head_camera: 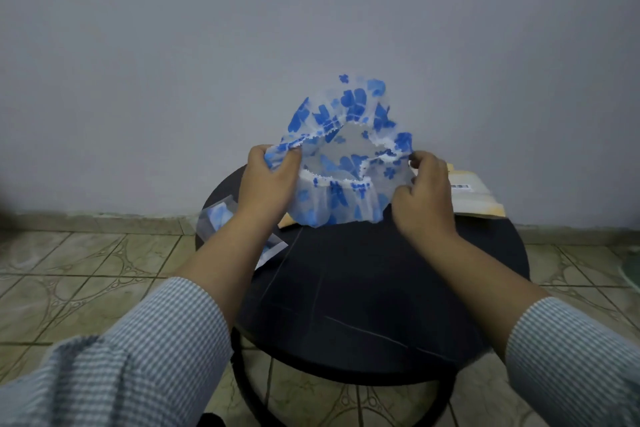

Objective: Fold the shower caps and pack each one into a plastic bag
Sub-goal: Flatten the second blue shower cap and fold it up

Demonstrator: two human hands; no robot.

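A translucent shower cap (pixel 341 163) with blue flower prints hangs in the air above the round black table (pixel 363 288), its elastic opening spread towards me. My left hand (pixel 268 180) pinches the cap's left rim. My right hand (pixel 424 191) pinches its right rim. On the table's left edge, partly hidden by my left forearm, lies a clear plastic bag (pixel 221 218) with a folded blue-patterned cap inside.
A yellow-and-white packet (pixel 474 196) with a barcode label lies at the table's back right edge. The table stands close to a plain grey wall (pixel 311 28). Patterned floor tiles (pixel 86 270) surround it.
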